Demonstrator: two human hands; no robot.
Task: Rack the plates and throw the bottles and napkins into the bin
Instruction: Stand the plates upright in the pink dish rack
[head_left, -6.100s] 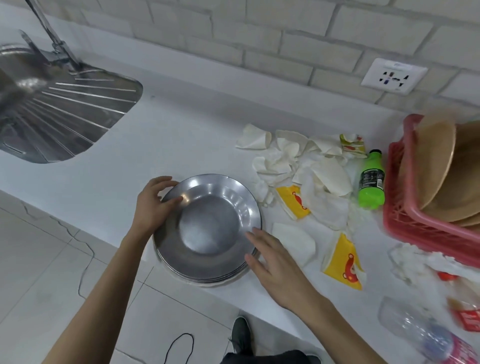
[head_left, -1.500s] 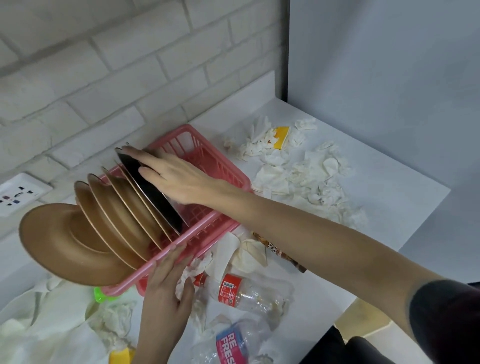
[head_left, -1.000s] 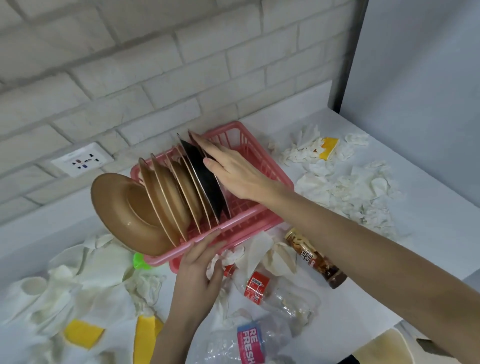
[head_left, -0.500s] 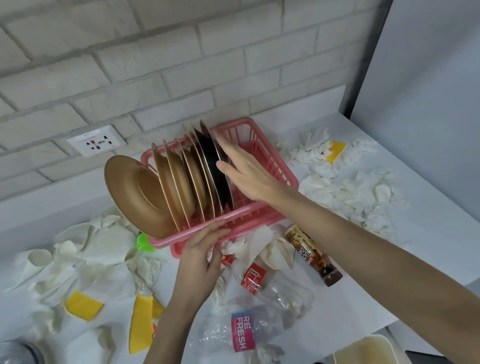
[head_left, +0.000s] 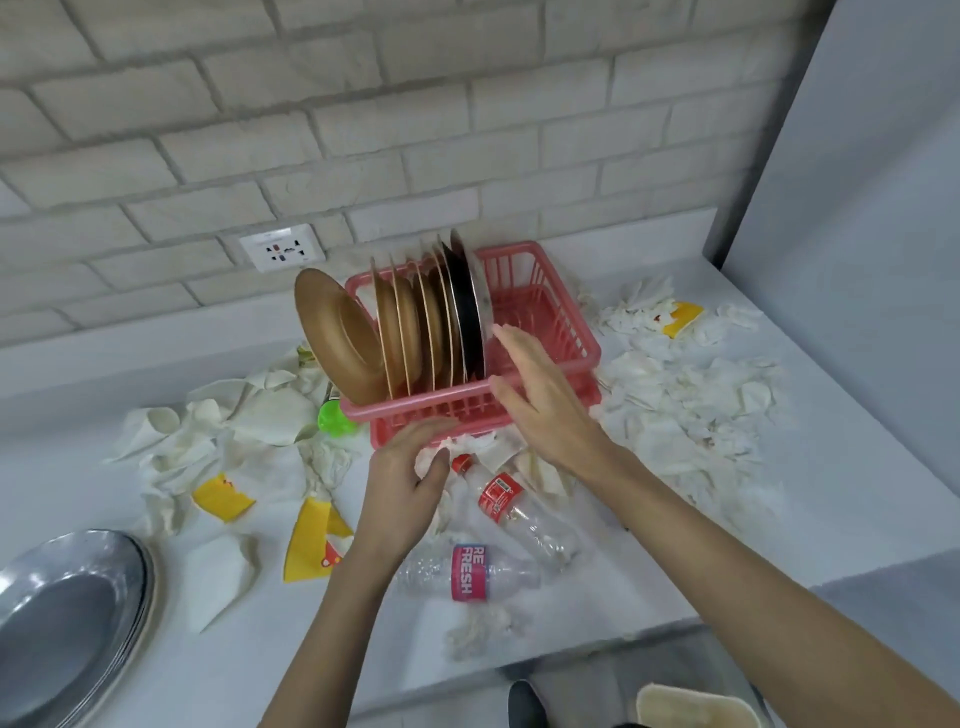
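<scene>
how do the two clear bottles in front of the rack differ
The red-label bottle lies slanted, red cap toward the rack; the pink-label bottle lies crosswise, nearer the edge of the counter. The red-label bottle's cap shows; no cap shows on the pink-label bottle. Both are clear, look empty and lie on their sides.

The single head-worn camera looked down from close above the pink dish rack (head_left: 415, 410), facing the brick wall (head_left: 467, 130) behind it.
</scene>
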